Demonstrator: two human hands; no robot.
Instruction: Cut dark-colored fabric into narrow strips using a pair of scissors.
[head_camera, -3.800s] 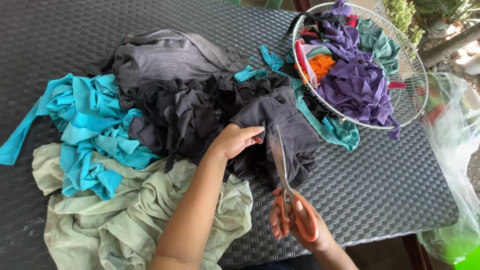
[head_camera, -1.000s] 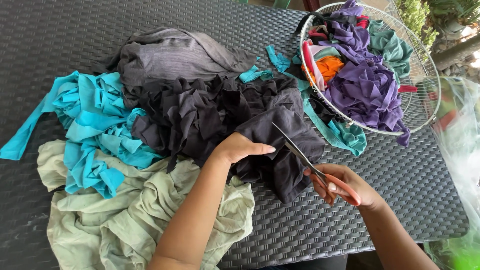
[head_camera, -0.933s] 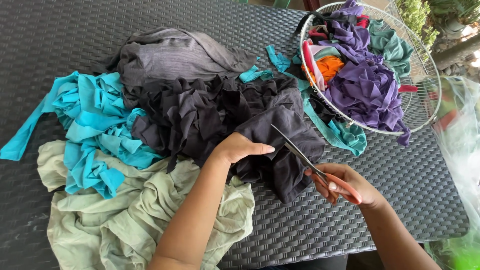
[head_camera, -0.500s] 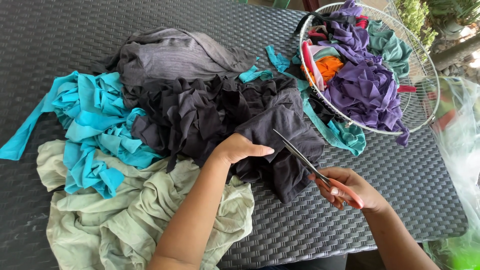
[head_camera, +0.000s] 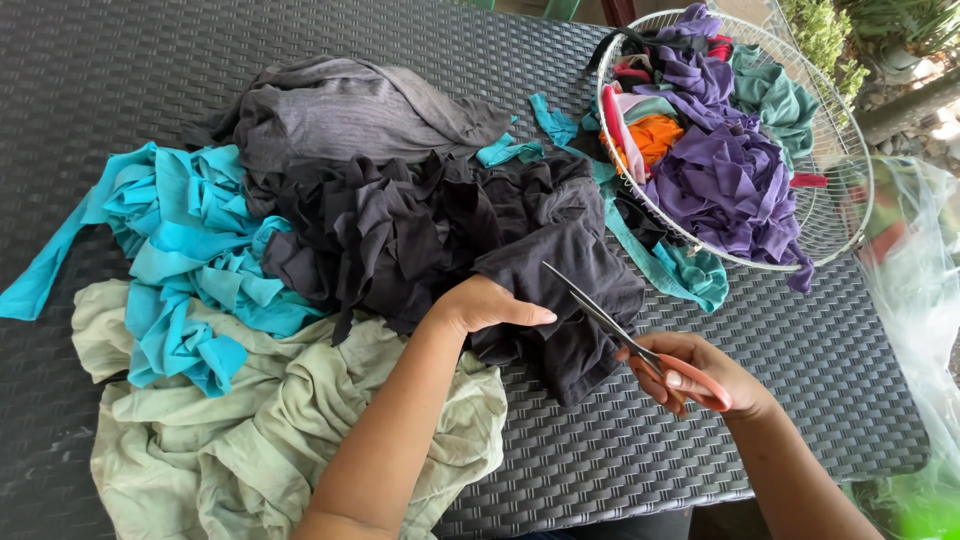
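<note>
The left hand (head_camera: 480, 305) lies flat with fingers extended, pinning the dark charcoal fabric piece (head_camera: 560, 290) taut on the black woven table (head_camera: 800, 380), while the right hand (head_camera: 700, 375) grips orange-handled scissors (head_camera: 625, 335) cutting its edge.

Clear plastic bag (head_camera: 915, 290) at right edge of view, beyond surface (head_camera: 780, 390) edge. Thin, crinkled, see-through film, whitish glare on folds. Blurred red and green shapes show through upper part, near wire basket (head_camera: 850, 200) rim. Bright green patch at bottom right corner, inside or behind bag; cannot tell which. Contents not identifiable. No labels, signs or screens in view. No boxes or printed packs on surface.
</note>
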